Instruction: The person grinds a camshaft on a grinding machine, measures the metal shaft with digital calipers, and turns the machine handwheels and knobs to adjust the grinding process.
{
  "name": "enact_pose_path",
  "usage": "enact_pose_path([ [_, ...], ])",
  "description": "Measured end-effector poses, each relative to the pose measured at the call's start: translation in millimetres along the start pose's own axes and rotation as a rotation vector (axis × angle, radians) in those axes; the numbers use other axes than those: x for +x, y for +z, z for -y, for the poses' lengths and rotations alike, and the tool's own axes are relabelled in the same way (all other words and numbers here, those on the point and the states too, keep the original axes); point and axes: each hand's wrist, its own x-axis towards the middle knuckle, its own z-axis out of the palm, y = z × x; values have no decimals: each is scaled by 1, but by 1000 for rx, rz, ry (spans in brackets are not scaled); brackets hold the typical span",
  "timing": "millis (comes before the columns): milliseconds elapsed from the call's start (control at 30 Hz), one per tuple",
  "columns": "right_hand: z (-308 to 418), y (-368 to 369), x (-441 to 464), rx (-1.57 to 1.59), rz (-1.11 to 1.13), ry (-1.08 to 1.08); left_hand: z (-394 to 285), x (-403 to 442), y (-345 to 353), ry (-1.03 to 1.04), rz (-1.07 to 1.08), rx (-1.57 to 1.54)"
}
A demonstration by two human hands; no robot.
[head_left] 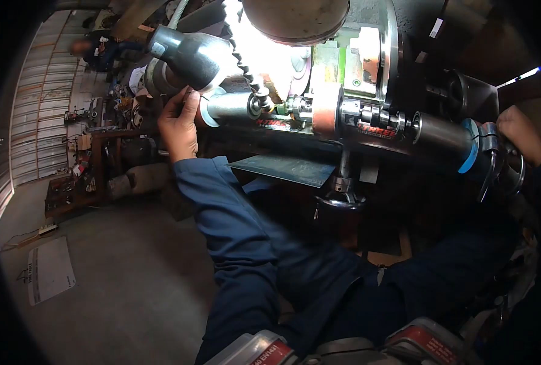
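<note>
My left hand [182, 125] is raised at the left end of the grinding machine, thumb and fingers pinched at the lower rim of a black work lamp [188, 58]. Bright light from the lamp washes out the area behind it. My right hand [523, 135] is closed at the machine's right end, above a metal handwheel [513, 173] and beside a blue band [470, 146]; what its fingers hold is hidden. Between the hands, a metal shaft assembly [368, 114] lies across the machine, passing a reddish round collar [327, 109]. A twisted dark hose [243, 61] hangs down to it.
A flat metal plate [289, 167] juts out below the machine, near a round handwheel [341, 199]. To the left are a cluttered workbench [109, 134] and a white board [51, 271] on the floor. Another person [106, 50] is in the background. Respirator filters [255, 351] show below.
</note>
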Motion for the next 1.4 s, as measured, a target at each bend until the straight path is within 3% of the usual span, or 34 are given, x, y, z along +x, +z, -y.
enact_pose_path([
  [133,-35,5,6,-56,-136,-188,-2,-3,0,-16,23,-39],
  [333,-30,24,-24,-147,-416,-339,-3,-5,1,-1,18,-54],
  [933,-3,74,-78,-259,-847,-284,-2,-5,1,-6,32,-74],
  [1133,6,94,-89,-209,-928,-192,1,-3,-1,-29,24,-61],
  [1400,2,118,-88,-92,-1056,-223,6,2,-1,-18,-1,-49],
])
